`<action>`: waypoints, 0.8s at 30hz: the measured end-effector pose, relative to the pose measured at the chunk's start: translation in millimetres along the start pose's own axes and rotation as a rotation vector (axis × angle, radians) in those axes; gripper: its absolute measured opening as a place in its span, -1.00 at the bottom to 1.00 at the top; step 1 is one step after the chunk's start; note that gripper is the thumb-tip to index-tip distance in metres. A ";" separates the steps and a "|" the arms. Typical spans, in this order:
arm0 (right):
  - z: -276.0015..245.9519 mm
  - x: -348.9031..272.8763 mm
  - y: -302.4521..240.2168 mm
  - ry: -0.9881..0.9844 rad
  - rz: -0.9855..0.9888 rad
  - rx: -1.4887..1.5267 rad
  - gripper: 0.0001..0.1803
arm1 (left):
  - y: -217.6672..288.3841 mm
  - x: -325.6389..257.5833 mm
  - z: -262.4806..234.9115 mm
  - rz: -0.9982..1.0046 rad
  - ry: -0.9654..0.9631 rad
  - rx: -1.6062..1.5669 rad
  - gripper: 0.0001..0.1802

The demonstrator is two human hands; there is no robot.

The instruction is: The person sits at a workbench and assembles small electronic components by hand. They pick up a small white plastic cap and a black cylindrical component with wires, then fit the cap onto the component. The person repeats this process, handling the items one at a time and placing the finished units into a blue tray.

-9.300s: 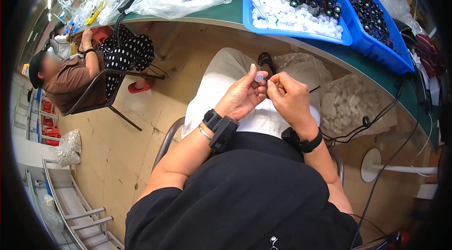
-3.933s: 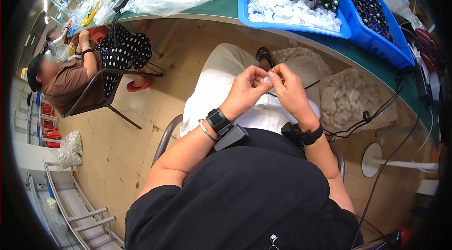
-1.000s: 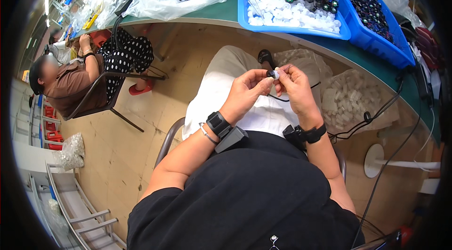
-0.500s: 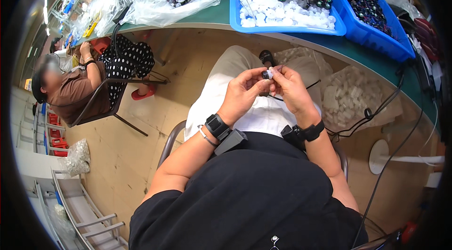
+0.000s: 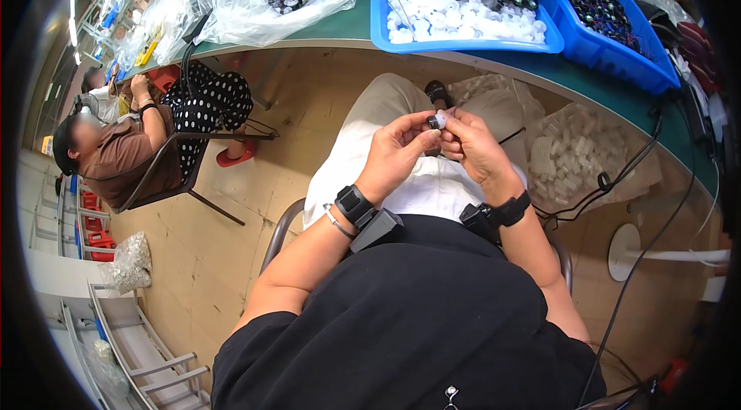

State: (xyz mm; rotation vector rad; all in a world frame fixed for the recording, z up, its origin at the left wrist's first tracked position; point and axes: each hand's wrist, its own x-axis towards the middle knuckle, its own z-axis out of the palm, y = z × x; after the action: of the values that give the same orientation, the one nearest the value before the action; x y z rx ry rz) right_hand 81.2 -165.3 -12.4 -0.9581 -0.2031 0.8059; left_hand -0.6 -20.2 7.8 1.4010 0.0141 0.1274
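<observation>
Over my lap, my left hand and my right hand meet fingertip to fingertip. Both pinch one small part, white with a dark bit, held between thumbs and forefingers. A thin dark wire trails from it past my right hand. Each wrist carries a black strapped device. Straight ahead on the green table sits a blue tray filled with small white caps and dark round wired parts.
A second blue tray of dark wired parts stands to the right. Clear plastic bags of parts lie on the table's left. A co-worker sits on a chair to my left. A bag of white pieces and black cables hang under the table.
My hands have stayed together on the small part over the whole span, only turning it slightly. The view has tilted a little, bringing the trays lower.
</observation>
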 end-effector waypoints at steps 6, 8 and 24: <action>2.1 1.7 8.0 0.075 -0.144 -0.161 -0.83 | -4.4 0.1 1.3 0.035 0.042 0.079 -0.65; 9.2 3.8 15.2 0.190 -0.317 -0.383 -0.83 | -6.0 0.5 1.0 0.032 0.041 0.084 -0.66; 18.0 -5.0 -3.1 0.068 -0.323 -0.293 -0.72 | -0.3 1.5 -5.9 -0.342 -0.007 -0.563 -0.62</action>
State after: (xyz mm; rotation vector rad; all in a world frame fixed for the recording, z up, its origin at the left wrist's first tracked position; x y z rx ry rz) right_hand 70.5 -158.1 1.5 -1.1891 -0.4140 0.4523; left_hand 0.4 -14.3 6.5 0.8204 0.1967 -0.1505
